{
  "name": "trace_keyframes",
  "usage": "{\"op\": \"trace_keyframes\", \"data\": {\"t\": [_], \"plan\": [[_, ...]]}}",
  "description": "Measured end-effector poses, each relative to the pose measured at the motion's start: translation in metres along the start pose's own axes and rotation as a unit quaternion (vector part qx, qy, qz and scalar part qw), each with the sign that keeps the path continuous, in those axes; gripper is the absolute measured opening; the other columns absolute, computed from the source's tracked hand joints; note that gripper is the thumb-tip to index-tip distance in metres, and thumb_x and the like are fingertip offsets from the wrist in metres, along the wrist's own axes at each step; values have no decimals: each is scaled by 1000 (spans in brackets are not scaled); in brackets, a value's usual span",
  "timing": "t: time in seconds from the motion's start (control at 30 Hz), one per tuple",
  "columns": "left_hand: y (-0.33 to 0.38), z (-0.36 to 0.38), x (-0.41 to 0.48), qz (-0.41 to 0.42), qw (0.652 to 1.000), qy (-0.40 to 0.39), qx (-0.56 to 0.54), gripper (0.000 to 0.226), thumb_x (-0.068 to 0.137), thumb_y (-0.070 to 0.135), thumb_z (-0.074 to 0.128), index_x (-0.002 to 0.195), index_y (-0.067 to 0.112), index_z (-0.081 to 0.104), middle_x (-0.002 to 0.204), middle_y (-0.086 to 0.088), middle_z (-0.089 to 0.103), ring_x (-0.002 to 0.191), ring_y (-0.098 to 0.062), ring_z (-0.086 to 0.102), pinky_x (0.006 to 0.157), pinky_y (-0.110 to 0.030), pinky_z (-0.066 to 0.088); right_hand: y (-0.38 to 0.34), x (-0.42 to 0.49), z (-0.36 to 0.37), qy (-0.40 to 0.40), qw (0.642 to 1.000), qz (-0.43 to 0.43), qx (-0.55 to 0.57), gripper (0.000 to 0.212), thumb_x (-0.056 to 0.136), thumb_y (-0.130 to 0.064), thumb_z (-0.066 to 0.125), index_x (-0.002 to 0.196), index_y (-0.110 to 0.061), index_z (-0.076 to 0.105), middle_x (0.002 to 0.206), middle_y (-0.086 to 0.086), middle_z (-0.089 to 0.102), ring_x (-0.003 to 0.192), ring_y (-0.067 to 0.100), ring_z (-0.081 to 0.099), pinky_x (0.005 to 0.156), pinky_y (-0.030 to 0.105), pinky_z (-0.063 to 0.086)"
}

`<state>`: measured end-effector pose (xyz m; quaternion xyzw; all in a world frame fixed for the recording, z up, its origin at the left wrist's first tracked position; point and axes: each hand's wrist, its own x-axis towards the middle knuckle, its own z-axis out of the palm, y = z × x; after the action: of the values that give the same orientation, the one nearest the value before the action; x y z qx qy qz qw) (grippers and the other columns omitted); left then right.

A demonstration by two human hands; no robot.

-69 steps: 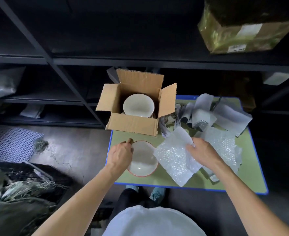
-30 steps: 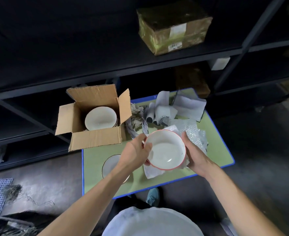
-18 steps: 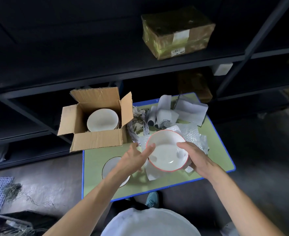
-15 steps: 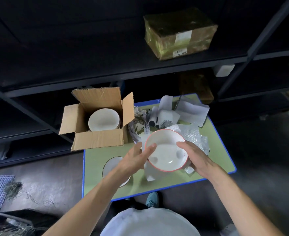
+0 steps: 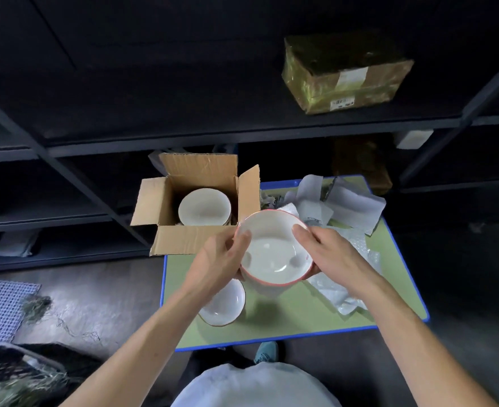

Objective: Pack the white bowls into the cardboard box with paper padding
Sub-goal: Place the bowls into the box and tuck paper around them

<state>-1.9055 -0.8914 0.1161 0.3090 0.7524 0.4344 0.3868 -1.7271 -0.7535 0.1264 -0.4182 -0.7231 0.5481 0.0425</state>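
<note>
Holding red-rimmed bowl point(image 5: 273, 248) above green table point(image 5: 301, 315): left hand point(image 5: 222, 259) and right hand point(image 5: 330, 254) both grip rim. Cardboard box point(image 5: 183, 218) just beyond, open, one bowl inside point(image 5: 204, 207). Third bowl point(image 5: 224, 304) on table.

The red-rimmed bowl point(image 5: 274, 248), the bowl in the box point(image 5: 204, 207) and the brown-rimmed bowl point(image 5: 224, 304) all show a smooth, glossy white glaze with bright light spots. The cardboard box point(image 5: 189, 242) is matt brown corrugated board with rough cut edges. The table top point(image 5: 286, 315) is smooth matt green with a blue edge band, and it carries crinkled clear bubble wrap point(image 5: 370, 258) and creased matt white paper sheets point(image 5: 354, 205). The shelf parcel point(image 5: 345, 74) is skinned in shiny, wrinkled film, the shelving point(image 5: 242, 136) reads as dark matt metal, and the floor point(image 5: 104, 292) is grey with a dull sheen.
</note>
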Motion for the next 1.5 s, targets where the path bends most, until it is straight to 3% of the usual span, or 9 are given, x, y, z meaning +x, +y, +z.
{"op": "trace_keyframes", "data": {"t": [0.27,0.47,0.57,0.67,0.83,1.0,1.07,1.33,1.5], "plan": [[13,-87,32,5,997,67,-22,39,96,60,45,99,32,72,82,4,72,73,-18,71,56,-37,61,-74,51,36,-37,999,-38,-5,31,103,-36,46,100,-14,68,95,7,75,85,23,74,88,47,58],[-6,-127,73,27,992,110,51,44,97,58,45,89,23,71,76,1,69,64,-14,70,46,-32,58,-95,105,75,11,993,-50,-108,15,98,-24,54,89,-20,65,76,-5,69,55,1,67,50,17,51],[-22,-134,99,30,989,119,79,34,98,48,43,89,25,66,83,-1,67,70,-17,69,46,-36,59,-96,125,93,28,988,-33,-146,12,97,-18,53,105,-20,61,91,-3,66,70,11,69,61,33,59],[-35,-135,122,23,984,99,145,28,96,42,37,89,29,61,83,6,64,74,-12,66,59,-39,61,-94,137,108,53,983,-23,-174,29,94,-11,49,116,-29,56,91,-12,60,79,10,58,60,24,45],[-52,-132,149,35,948,71,307,26,98,34,36,91,33,61,81,14,65,77,-7,59,61,-27,47,-87,150,130,90,955,32,-280,33,93,-5,49,126,-9,51,115,12,63,101,33,60,83,44,54],[-60,-131,152,42,914,101,391,23,90,21,45,74,25,60,67,10,60,68,-11,58,54,-28,48,-86,155,148,105,937,56,-328,43,92,-3,54,134,-1,43,110,16,62,84,30,56,50,32,35],[-55,-132,149,59,905,112,407,20,82,16,46,64,20,53,60,10,53,60,-12,54,48,-27,40,-86,157,149,110,929,58,-349,47,91,-3,57,135,1,43,115,18,62,92,33,60,55,31,33],[-29,-132,138,40,880,35,471,21,102,15,40,82,17,48,76,2,53,57,-9,41,48,-20,24,-84,163,161,101,909,65,-399,54,88,0,62,137,1,42,131,21,49,107,36,60,69,32,37],[-19,-128,131,58,850,16,523,28,107,16,35,117,8,59,113,-8,66,103,-25,63,69,-25,43,-84,163,165,88,885,68,-452,54,87,-2,66,135,3,42,132,21,46,100,35,64,69,32,39]]}}
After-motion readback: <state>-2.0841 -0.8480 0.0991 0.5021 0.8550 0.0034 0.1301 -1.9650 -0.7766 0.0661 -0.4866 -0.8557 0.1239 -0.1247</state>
